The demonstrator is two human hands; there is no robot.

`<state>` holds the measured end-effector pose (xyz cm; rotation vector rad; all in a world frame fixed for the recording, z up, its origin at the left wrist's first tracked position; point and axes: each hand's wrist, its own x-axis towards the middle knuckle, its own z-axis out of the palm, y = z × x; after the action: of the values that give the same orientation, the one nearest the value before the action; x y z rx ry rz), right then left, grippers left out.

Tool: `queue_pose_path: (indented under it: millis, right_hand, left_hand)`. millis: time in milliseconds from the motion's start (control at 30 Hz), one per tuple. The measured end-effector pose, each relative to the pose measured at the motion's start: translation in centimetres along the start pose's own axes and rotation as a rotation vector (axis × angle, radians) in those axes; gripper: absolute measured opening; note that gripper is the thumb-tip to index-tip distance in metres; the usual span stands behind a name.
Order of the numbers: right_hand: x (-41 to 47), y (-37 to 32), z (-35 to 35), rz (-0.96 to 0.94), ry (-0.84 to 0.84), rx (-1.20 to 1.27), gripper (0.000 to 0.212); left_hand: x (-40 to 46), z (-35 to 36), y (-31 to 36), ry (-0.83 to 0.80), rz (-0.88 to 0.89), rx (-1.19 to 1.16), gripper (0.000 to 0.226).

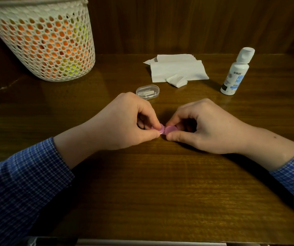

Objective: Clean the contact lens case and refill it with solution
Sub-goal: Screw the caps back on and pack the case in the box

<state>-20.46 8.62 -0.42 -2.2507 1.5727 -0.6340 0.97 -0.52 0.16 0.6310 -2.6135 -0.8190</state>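
A small pink contact lens case (165, 130) lies low over the middle of the wooden table (160, 183). My left hand (121, 123) pinches its left end between thumb and fingertips. My right hand (203, 125) pinches its right end the same way. Most of the case is hidden by my fingers. A white solution bottle (235, 73) with a blue label stands upright at the right, its cap on. A pile of white tissues (176, 70) lies at the back middle.
A small clear plastic oval box (148, 91) sits just behind my left hand. A white mesh basket (43, 39) holding orange and yellow things stands at the back left. A wooden wall (178, 23) closes the back.
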Motion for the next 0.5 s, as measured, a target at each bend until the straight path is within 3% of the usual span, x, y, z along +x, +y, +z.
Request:
queue_pose_path:
  millis: [500]
  right_hand:
    - [-0.3, -0.9, 1.2, 0.096, 0.093, -0.165, 0.025]
  left_hand:
    - [-0.5, 1.0, 0.6, 0.116, -0.055, 0.055, 0.011]
